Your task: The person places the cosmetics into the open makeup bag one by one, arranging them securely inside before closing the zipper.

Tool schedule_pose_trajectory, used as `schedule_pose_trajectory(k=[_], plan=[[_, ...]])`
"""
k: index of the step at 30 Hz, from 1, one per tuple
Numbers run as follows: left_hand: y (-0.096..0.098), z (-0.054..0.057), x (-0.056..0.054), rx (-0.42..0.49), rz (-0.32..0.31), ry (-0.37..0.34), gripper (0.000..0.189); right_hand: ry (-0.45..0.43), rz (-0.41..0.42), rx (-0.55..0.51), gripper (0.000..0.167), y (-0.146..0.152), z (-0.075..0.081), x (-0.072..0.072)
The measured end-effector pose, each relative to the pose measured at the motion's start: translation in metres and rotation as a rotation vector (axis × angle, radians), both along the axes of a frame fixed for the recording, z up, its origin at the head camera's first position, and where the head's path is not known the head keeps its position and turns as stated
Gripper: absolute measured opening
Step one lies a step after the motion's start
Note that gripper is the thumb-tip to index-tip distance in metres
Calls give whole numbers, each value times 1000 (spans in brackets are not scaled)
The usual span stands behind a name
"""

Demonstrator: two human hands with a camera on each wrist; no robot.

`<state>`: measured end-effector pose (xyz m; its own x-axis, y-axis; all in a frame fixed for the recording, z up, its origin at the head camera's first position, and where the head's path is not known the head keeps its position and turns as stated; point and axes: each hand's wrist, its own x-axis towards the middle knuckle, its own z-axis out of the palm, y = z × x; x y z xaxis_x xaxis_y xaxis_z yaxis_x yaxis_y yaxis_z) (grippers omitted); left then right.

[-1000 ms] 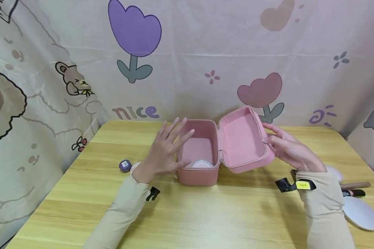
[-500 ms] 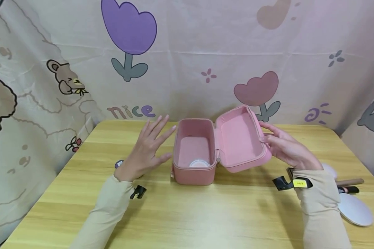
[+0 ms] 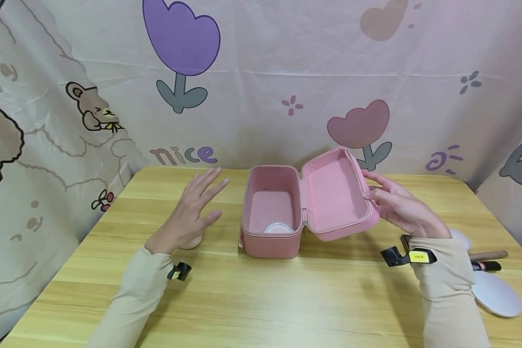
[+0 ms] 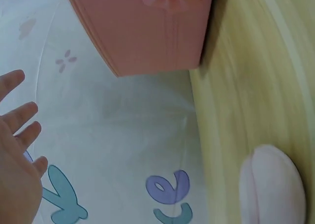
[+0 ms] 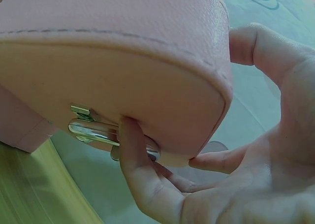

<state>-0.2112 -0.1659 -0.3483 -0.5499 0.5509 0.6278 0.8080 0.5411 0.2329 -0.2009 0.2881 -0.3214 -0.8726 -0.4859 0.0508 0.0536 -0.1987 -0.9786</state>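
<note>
A pink cosmetic case (image 3: 272, 246) stands on the table with its lid (image 3: 337, 193) swung out to the right. Inside its base lies a round, clear-white disc (image 3: 279, 227). My right hand (image 3: 406, 208) holds the lid by its outer edge, thumb at the rim; the right wrist view shows fingers beside a metal handle fitting (image 5: 93, 130) on the outside of the lid (image 5: 123, 86). Left of the case, my left hand (image 3: 184, 217) hovers with fingers spread, holding nothing. Below it rests a pale pink, rounded object (image 4: 275, 189), partly hidden by the hand in the head view.
On the right of the wooden table (image 3: 304, 304) lie a pale oval disc (image 3: 497, 293), a brown stick (image 3: 489, 254) and a black-ended item (image 3: 490, 266), partly behind the right sleeve. A printed cloth (image 3: 261, 96) hangs behind.
My left hand has moved left, away from the case opening. It now covers the small purple jar seen earlier. My right hand keeps its hold on the lid.
</note>
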Motion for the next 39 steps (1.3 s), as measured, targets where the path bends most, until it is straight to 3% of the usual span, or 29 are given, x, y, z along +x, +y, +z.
schedule_pose_trajectory(k=[6, 15, 20, 25, 32, 36, 39], plan=[[-12, -6, -1, 92, -19, -102, 72, 2, 8, -1, 50, 0, 0, 0], [-34, -21, -3, 274, -46, -340, 57, -11, -23, 46, 57, 2, 1, 1], [-42, -23, -1, 372, -108, -454, 56, -11, -21, 44, 56, 2, 1, 1], [-45, -21, -1, 377, -145, -497, 56, -13, -24, 31, 53, 2, 1, 1], [-52, -23, -1, 314, -178, -572, 59, -5, -24, 41, 53, 2, 0, 0], [-57, -24, -2, 266, -157, -628, 56, 1, -21, 39, 53, 1, 0, 0], [-61, -24, -3, 235, -118, -711, 48, 7, -16, 33, 53, 1, 0, 0]])
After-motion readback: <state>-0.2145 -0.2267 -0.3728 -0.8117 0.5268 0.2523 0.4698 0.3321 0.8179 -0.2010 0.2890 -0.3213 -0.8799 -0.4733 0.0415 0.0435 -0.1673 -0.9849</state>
